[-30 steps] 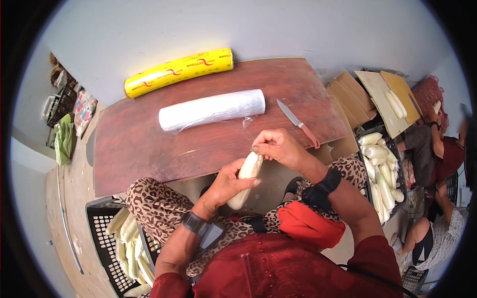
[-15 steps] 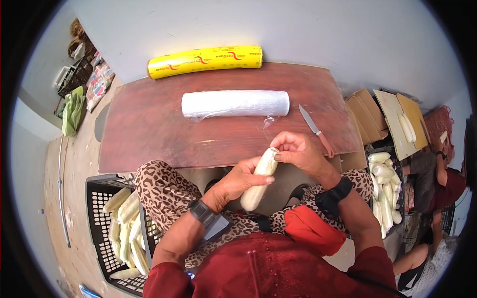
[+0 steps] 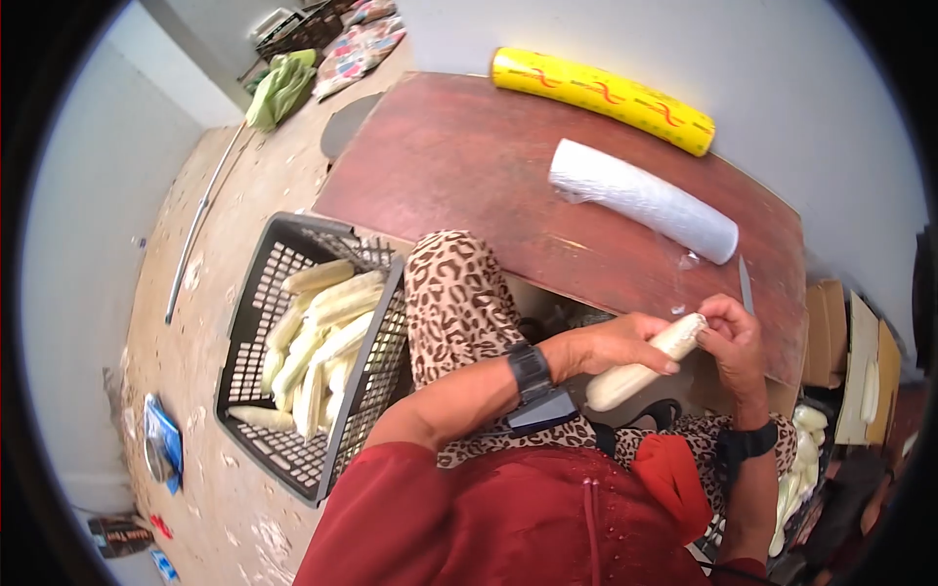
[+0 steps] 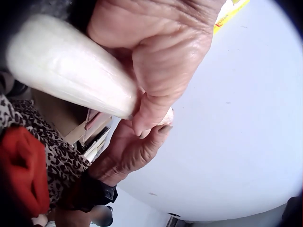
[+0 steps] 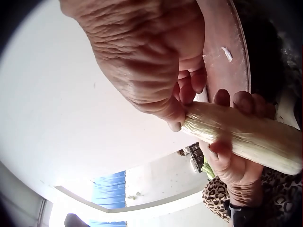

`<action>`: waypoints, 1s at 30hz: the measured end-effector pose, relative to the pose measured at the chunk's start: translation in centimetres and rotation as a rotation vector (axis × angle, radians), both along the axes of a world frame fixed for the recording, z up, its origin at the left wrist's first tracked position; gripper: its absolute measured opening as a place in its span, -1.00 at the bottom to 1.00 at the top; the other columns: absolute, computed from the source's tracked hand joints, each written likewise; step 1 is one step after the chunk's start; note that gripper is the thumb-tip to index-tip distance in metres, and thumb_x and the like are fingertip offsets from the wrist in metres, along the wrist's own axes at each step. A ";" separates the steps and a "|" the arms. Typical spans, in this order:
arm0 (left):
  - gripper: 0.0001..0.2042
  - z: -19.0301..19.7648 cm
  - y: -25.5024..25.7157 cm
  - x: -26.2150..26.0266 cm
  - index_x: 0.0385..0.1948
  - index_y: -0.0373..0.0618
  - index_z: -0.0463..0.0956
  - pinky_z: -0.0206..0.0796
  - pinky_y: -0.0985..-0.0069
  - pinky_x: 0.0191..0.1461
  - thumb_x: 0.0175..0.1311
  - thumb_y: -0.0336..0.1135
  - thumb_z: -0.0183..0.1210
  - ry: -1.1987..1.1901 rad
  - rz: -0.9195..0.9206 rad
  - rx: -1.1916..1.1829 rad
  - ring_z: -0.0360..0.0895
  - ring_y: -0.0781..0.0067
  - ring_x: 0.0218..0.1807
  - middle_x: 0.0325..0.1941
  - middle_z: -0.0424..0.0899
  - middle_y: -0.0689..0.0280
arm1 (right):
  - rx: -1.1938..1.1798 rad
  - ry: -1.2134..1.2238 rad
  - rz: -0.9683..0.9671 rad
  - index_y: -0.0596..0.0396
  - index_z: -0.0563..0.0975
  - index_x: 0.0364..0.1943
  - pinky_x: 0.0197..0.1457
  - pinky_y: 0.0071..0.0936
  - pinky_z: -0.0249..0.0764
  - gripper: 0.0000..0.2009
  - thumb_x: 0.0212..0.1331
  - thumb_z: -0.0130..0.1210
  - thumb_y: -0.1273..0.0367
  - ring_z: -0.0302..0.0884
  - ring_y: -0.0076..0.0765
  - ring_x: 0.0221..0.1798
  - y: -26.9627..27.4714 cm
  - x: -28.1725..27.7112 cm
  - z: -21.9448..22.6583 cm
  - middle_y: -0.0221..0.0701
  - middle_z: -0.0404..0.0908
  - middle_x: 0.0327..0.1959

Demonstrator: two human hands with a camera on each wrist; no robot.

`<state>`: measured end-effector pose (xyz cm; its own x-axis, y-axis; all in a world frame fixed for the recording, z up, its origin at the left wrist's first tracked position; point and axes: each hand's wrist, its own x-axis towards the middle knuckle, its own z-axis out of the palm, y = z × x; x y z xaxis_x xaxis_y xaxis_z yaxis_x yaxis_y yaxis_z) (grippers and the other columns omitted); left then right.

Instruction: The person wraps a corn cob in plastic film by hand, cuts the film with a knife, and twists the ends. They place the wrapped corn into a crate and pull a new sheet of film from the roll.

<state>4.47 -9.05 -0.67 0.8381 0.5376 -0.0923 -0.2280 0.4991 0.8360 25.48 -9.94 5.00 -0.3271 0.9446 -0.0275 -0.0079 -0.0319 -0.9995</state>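
A pale, elongated vegetable (image 3: 625,383) is tilted over the lap, just off the table's front edge. My left hand (image 3: 618,344) grips it around the middle, thumb along the near side. At its upper end my right hand (image 3: 733,342) pinches the tip between thumb and fingers. In the right wrist view the vegetable (image 5: 246,135) shows a wrinkled surface near that tip, with my left hand (image 5: 236,165) around it and my right hand (image 5: 142,56) at the end. The left wrist view shows the vegetable (image 4: 71,66) smooth at its wide end.
On the red-brown table (image 3: 430,166) lie a white film roll (image 3: 645,200), a yellow roll (image 3: 601,98) and a knife (image 3: 746,285), partly hidden. A black crate (image 3: 234,352) of pale vegetables stands left. More vegetables (image 3: 803,469) and cardboard (image 3: 826,332) are at right.
The head view has swung to the left, bringing the left crate fully into sight and shifting the table rightward. Both hands keep their hold on the vegetable.
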 end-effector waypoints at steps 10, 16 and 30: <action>-0.70 0.1 0.0 -0.1 -0.09 -0.12 0.52 0.34 0.60 -0.05 0.16 -0.29 0.29 -0.108 0.001 -0.100 0.47 0.64 -0.17 -0.22 0.56 0.44 | 0.048 0.019 -0.027 0.26 0.49 -0.22 -0.05 -0.64 0.46 -0.85 0.15 0.18 0.58 0.51 -0.57 -0.16 0.2 -0.9 0.4 -0.45 0.43 -0.18; -0.69 -0.2 0.1 -0.2 -0.08 -0.11 0.51 0.33 0.63 -0.08 0.18 -0.26 0.30 -0.127 0.024 -0.099 0.46 0.69 -0.19 -0.23 0.55 0.48 | 0.098 -0.035 -0.018 0.22 0.47 -0.22 -0.09 -0.68 0.44 -0.86 0.17 0.16 0.55 0.46 -0.61 -0.18 0.7 -1.4 0.7 -0.48 0.38 -0.17; -0.72 -1.2 -0.2 0.2 -0.09 -0.11 0.52 0.35 0.61 -0.09 0.22 -0.24 0.28 -0.142 0.037 -0.167 0.47 0.68 -0.19 -0.24 0.57 0.47 | 0.384 -0.311 -0.070 0.22 0.48 -0.29 -0.12 -0.63 0.35 -0.90 0.25 0.13 0.47 0.37 -0.59 -0.20 0.8 -1.6 -1.0 -0.43 0.42 -0.16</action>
